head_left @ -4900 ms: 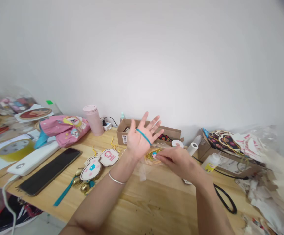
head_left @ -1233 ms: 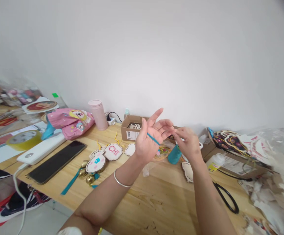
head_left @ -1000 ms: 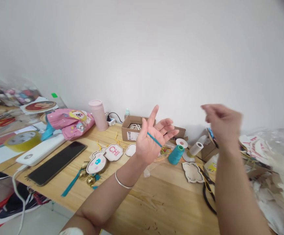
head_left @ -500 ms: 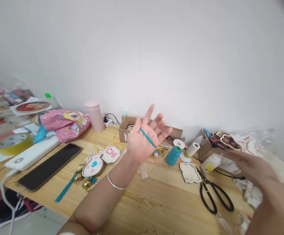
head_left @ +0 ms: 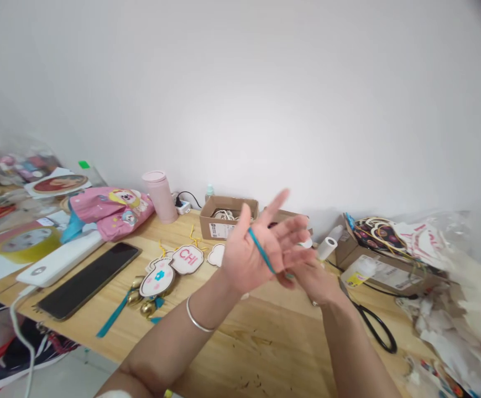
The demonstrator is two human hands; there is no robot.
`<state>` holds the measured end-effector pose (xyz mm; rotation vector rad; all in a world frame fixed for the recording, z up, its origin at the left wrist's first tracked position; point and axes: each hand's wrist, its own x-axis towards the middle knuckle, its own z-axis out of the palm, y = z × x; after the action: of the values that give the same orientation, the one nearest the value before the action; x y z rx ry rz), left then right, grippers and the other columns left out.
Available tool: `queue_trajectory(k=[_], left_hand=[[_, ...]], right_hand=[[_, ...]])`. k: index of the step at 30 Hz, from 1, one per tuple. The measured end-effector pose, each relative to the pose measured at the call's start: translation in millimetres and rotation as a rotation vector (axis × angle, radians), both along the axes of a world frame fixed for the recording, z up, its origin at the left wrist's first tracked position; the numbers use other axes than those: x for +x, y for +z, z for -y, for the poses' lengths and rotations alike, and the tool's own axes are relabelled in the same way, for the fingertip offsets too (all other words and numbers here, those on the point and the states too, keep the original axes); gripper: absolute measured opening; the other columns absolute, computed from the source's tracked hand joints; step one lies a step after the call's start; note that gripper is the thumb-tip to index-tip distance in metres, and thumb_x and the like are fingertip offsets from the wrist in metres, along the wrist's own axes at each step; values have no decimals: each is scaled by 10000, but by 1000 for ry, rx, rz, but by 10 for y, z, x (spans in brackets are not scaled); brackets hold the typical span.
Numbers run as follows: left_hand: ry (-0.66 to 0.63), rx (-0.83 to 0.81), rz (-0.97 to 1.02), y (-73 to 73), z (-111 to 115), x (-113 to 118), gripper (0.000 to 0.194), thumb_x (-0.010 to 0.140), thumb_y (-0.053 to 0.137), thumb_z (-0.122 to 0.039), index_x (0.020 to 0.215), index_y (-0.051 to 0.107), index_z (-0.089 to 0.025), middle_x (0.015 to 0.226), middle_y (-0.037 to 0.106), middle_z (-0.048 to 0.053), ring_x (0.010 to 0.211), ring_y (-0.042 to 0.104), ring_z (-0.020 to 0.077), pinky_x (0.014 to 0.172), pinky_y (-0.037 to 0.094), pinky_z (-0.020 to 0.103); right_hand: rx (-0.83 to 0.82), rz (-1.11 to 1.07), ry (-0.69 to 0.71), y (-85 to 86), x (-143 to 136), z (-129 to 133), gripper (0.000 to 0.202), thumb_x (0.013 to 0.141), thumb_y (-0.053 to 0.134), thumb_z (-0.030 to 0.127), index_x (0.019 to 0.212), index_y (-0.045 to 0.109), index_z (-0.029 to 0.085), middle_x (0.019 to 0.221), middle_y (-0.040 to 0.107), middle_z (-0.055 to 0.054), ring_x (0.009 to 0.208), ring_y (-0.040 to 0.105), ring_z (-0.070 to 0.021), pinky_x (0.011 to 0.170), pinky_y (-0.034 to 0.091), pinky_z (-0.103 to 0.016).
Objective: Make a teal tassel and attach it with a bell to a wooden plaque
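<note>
My left hand (head_left: 254, 253) is raised above the table, palm toward me, fingers spread. Teal thread (head_left: 261, 251) crosses its palm in a narrow band, running from beside the thumb to the palm's lower edge. My right hand (head_left: 313, 279) is close against that edge, its fingers bent and partly hidden behind the left fingers. A small bit of teal shows at the right fingertips, which seem to pinch the thread. The cone of teal thread seen earlier is hidden behind my hands. Black-handled scissors (head_left: 376, 330) lie beyond my right forearm, partly covered.
Shaped tags, one a "CHI" tag (head_left: 187, 259), lie left with gold bells (head_left: 147, 307). A phone (head_left: 90, 281), white power bank (head_left: 61, 258) and pink cup (head_left: 160, 198) stand further left. Cardboard boxes (head_left: 219, 229) line the wall; a glue bottle (head_left: 360, 271) is right.
My right hand has come in from the far right to meet the left hand's edge. The left hand has shifted slightly right and down, still spread with the thread across it.
</note>
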<state>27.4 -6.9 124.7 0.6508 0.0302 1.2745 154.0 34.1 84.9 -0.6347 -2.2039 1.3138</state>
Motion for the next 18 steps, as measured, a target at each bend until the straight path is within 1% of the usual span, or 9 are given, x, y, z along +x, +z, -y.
queue_trajectory(k=[2,4,6,8,10,12,15,18], left_hand=[[161,-16,14,5,-89,-67,554,806,155,-569,1247,364,-306,1035,573,69,978,527,213,920,296,457],[270,-25,41,-20,-187,-120,549,807,169,-568,1251,352,-303,1122,532,69,1054,486,213,937,292,444],[313,-38,60,-71,-278,-156,538,814,181,-556,1247,357,-290,1178,498,79,1089,464,216,934,303,442],[313,-66,55,-134,-351,-173,530,817,193,-547,1243,363,-281,1204,481,94,1100,459,225,923,316,452],[282,-96,38,-195,-401,-172,523,818,216,-541,1247,361,-278,1207,480,106,1098,463,234,910,323,465],[218,-111,12,-247,-428,-154,527,816,237,-538,1256,352,-273,1197,490,115,1091,470,240,903,326,470],[82,-135,-67,-313,-434,-95,568,803,234,-562,1261,359,-250,1171,516,126,1072,486,247,889,342,455],[-80,-174,-188,-385,-404,-2,670,777,163,-613,1225,425,-189,1087,574,149,1007,530,263,825,392,424]], right_hand=[[118,36,55,-9,33,-28,427,845,302,479,733,567,164,564,485,-1,503,413,-98,475,332,-227],[315,124,46,4,65,-37,348,868,325,377,765,582,166,587,518,0,518,432,-94,494,324,-217],[510,223,-15,18,81,-26,316,876,327,299,720,573,176,599,544,-5,535,454,-102,515,325,-220],[642,286,-54,32,95,-5,303,875,332,251,682,555,181,596,553,-5,541,465,-106,528,325,-222],[711,310,-77,57,127,17,281,873,339,226,695,552,181,608,556,-5,554,475,-106,538,325,-218],[761,312,-127,102,177,39,275,870,348,225,697,556,176,606,545,-7,554,474,-102,540,324,-213],[831,276,-224,197,253,79,267,859,374,241,707,584,176,629,551,-21,569,482,-104,527,321,-209],[862,208,-256,265,294,114,227,847,410,256,784,621,197,722,589,-37,648,519,-111,546,342,-202]])
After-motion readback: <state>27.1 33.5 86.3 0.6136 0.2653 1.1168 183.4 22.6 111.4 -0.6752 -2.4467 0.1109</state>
